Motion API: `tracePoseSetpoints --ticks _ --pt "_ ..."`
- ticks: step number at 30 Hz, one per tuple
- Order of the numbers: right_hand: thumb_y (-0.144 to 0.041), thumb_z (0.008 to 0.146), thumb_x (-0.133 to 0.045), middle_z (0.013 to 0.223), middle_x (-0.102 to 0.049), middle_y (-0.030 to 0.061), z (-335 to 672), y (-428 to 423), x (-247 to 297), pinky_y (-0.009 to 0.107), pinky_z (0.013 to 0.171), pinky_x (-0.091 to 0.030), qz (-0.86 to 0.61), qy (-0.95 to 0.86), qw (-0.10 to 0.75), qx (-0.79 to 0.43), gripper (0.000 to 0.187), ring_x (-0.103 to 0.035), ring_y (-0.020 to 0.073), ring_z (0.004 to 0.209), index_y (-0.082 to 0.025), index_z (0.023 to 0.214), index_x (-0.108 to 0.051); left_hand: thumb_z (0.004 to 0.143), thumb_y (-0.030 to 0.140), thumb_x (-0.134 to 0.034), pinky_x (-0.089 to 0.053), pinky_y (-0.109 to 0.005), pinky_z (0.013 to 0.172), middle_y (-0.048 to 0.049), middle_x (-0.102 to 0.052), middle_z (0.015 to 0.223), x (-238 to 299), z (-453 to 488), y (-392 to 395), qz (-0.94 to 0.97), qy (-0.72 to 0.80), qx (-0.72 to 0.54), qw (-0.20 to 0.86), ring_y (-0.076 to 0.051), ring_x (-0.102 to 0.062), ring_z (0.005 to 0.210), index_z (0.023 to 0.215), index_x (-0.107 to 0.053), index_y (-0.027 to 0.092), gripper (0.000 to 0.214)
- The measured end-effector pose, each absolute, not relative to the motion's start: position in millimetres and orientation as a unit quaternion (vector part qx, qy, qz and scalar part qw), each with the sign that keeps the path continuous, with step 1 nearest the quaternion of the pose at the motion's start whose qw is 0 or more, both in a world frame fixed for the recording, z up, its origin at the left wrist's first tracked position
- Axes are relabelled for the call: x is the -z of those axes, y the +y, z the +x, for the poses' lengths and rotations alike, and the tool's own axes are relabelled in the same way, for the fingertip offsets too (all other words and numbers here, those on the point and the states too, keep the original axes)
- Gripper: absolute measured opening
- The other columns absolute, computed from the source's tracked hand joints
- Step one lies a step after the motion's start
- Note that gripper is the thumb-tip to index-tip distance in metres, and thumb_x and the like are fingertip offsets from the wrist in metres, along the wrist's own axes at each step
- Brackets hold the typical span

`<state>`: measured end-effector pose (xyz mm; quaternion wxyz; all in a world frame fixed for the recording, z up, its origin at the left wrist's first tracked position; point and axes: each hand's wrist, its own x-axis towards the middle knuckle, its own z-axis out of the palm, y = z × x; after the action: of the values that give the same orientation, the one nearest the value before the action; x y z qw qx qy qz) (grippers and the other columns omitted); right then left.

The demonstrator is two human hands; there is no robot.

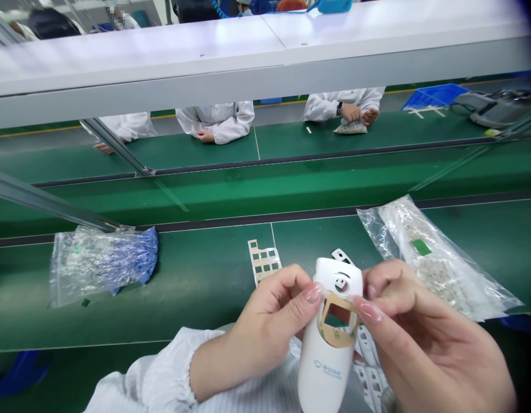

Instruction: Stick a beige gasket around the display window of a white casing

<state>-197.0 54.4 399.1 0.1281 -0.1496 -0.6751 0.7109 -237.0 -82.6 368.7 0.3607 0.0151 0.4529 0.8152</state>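
Note:
A white plastic device housing [320, 373] with a blue "ease" print is held upright between my two hands. A tan adhesive gasket [336, 337] with a square window lies in its recess, below a round hole. My left hand [278, 315] grips the left edge, thumb at the gasket's upper left corner. My right hand [420, 327] pinches at the right edge, thumb by the gasket's upper right corner. Beneath the hands, partly hidden, are sheets of white die-cut labels [371, 381]. A sticker sheet with square cut-outs [264, 263] lies just beyond my left hand.
On the green bench lie a clear bag of blue parts [128, 261] at left and a plastic bag of small pieces [441, 264] at right. Metal struts [119, 146] and a white shelf [248, 51] cross ahead. Co-workers in white sleeves [231, 120] sit at the opposite bench.

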Motion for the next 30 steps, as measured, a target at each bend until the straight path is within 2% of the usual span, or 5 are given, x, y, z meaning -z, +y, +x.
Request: tracePoseSetpoints --ticks 11,26,30 --pt "-0.025 0.075 -0.070 0.081 -0.042 0.0016 -193.8 55.4 -398.4 0.016 0.049 -0.047 -0.148 -0.678 0.129 -0.709 0.018 -0.048 0.0106 0.069 -0.020 0.063 -0.058 0.086 0.046 -0.059 -0.028 -0.020 0.050 0.0022 -0.046 0.062 -369.3 -232.3 -82.7 0.030 0.463 -0.813 0.351 -0.007 -0.039 0.055 0.076 -0.048 0.018 0.032" --pt "-0.023 0.076 -0.069 0.085 -0.042 0.0014 -192.3 55.4 -396.3 0.014 0.050 -0.047 -0.132 -0.673 0.144 -0.713 0.015 -0.049 0.0101 0.074 -0.020 0.066 -0.058 0.086 0.046 -0.058 -0.030 -0.020 0.050 0.0010 -0.050 0.063 -372.1 -231.7 -84.5 0.037 0.480 -0.806 0.344 -0.007 -0.042 0.055 0.076 -0.048 0.017 0.033" --pt "-0.022 0.076 -0.069 0.085 -0.042 0.0012 -190.2 57.2 -395.1 0.014 0.051 -0.048 -0.116 -0.685 0.122 -0.709 0.013 -0.049 0.0100 0.074 -0.021 0.068 -0.058 0.086 0.045 -0.059 -0.031 -0.021 0.050 0.0013 -0.050 0.062 -373.1 -230.8 -84.1 0.038 0.477 -0.811 0.337 -0.007 -0.042 0.053 0.074 -0.048 0.017 0.032"
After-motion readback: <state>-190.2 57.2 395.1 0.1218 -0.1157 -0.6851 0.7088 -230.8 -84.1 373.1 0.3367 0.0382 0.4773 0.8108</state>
